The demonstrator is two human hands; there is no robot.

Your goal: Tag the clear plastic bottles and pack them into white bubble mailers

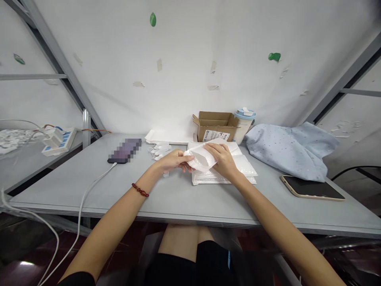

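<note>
Both of my hands hold one white padded envelope [201, 158] just above the grey table [178, 198]. My left hand [174, 160], with a red bead bracelet on its wrist, pinches the envelope's left end. My right hand [222, 159] lies over the envelope's right side, fingers curled round it. Under the envelope a stack of similar white padded envelopes [238, 171] rests on the table. A few small white items [160, 151] lie just left of my left hand.
A phone on a white cable [125, 151] lies at the left. An open cardboard box [214, 125] and a lidded cup [244, 125] stand at the back, a light blue cloth [291, 149] and a second phone [312, 187] at the right. A power strip [58, 140] sits far left.
</note>
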